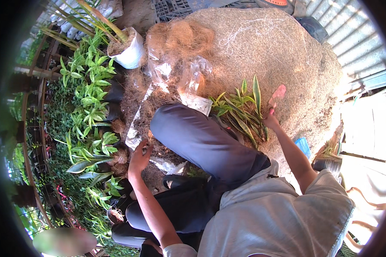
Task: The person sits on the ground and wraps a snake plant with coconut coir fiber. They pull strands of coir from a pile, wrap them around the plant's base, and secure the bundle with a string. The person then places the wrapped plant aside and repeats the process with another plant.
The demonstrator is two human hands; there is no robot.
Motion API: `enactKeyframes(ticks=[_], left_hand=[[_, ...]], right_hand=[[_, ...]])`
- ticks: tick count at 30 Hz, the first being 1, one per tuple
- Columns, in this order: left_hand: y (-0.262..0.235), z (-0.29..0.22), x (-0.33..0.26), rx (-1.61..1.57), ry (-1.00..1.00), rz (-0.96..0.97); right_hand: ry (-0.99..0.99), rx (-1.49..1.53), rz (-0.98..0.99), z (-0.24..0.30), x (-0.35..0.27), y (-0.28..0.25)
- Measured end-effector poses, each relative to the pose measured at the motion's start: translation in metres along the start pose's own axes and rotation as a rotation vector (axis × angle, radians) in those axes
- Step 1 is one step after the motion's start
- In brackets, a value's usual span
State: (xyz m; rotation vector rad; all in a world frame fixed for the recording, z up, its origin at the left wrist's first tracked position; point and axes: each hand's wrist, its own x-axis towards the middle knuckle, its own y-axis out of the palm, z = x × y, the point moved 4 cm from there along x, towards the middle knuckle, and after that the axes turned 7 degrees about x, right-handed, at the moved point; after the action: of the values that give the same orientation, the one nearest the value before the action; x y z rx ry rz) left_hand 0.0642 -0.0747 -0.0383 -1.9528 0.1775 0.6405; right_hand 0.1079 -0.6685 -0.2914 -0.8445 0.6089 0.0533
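In my right hand is a small pink trowel, its blade pointing away over the pile of granular potting mix. Just left of that hand lies a bunch of snake plants with long yellow-edged leaves, partly hidden by my raised knee. My left hand hovers with bent, parted fingers beside the edge of a white plastic sheet, and I see nothing in it. Close to it, to the left, are plants with fibre-wrapped root balls.
Brown coir fibre and clear plastic bags lie ahead. A white-bagged potted plant stands at the far left. Rows of leafy seedlings line the left side. Corrugated metal sheeting borders the right. Another person's dark-trousered leg shows lower left.
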Motion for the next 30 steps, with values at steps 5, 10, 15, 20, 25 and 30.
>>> enactKeyframes(ticks=[5, 10, 15, 20, 25, 30], left_hand=[[0.01, 0.011, 0.004, 0.009, -0.02, 0.008], [0.012, 0.017, 0.004, 0.002, -0.011, -0.012], [0.009, 0.011, 0.004, -0.002, -0.015, -0.015], [0.006, 0.001, 0.0, -0.018, 0.013, -0.012], [0.009, 0.006, 0.0, -0.038, 0.019, -0.022], [0.011, 0.01, -0.003, -0.043, 0.009, -0.05]], right_hand=[[0.096, 0.153, -0.254, -0.012, -0.015, 0.038], [0.165, 0.148, -0.28, -0.002, -0.014, 0.029], [-0.068, 0.111, -0.205, -0.012, 0.005, 0.007], [-0.221, -0.018, -0.691, 0.007, -0.008, -0.004], [-0.114, -0.202, 0.084, 0.043, -0.046, 0.05], [-0.051, -0.253, 0.155, 0.059, -0.077, 0.067]])
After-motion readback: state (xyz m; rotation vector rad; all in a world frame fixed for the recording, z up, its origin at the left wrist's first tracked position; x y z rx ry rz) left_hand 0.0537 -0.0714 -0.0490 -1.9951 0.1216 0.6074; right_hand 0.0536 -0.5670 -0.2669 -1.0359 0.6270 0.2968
